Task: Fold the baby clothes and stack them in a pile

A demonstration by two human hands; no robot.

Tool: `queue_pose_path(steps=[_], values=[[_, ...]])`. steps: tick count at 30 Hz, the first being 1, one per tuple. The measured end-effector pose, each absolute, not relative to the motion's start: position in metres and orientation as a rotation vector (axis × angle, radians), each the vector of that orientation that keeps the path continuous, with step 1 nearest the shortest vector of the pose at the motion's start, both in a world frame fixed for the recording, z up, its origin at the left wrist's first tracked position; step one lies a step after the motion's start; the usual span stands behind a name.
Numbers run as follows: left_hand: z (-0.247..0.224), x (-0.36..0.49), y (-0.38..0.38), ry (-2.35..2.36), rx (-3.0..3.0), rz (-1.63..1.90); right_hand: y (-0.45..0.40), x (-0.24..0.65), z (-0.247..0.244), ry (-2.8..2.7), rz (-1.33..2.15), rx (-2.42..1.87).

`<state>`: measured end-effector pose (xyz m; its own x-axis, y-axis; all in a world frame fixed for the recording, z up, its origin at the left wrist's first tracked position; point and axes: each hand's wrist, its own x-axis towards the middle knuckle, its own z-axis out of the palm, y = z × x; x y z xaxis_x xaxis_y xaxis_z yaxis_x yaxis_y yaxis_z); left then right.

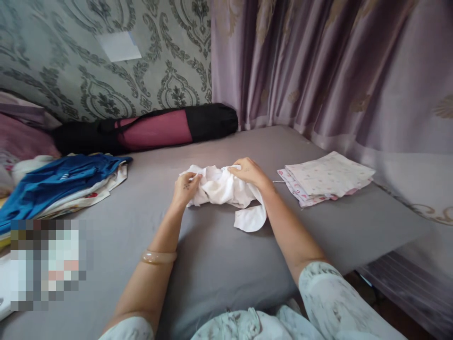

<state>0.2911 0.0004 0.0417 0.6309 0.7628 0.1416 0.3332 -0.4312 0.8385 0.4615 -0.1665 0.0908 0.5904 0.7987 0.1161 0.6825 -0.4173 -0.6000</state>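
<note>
A crumpled white cloth garment (222, 186) lies bunched on the grey sheet in front of me; its exact kind does not show. My left hand (187, 188) pinches its upper left edge between thumb and fingers. At the upper right edge, my right hand (249, 171) is closed on the same fabric. A loose white strip of the garment curls down below my right wrist onto the sheet. The middle of the garment is gathered in folds between the two hands.
Folded patterned cloths (329, 177) are stacked at the right. At the left lies a pile of clothes with a blue garment (71, 177) on top. A black and pink long bag (155, 130) rests along the wall. Purple curtains (283, 61) hang behind the grey bed (219, 255).
</note>
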Motion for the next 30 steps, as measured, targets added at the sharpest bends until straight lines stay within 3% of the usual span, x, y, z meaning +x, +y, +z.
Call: queue_pose_path(steps=[6,15,22,30], values=[[0.049,0.279,0.009,0.719,1.843,0.733,-0.168,0.467,0.089,-1.16,0.225,-2.141],[0.098,0.249,0.01,0.661,1.493,0.812,-0.18,0.459,0.116,-1.116,0.295,-1.779],[0.14,0.225,0.007,0.519,1.61,0.927,-0.192,0.449,0.156,-1.072,0.49,-1.577],[0.203,0.18,0.005,0.411,1.904,0.794,-0.207,0.449,0.206,-1.055,0.589,-1.535]])
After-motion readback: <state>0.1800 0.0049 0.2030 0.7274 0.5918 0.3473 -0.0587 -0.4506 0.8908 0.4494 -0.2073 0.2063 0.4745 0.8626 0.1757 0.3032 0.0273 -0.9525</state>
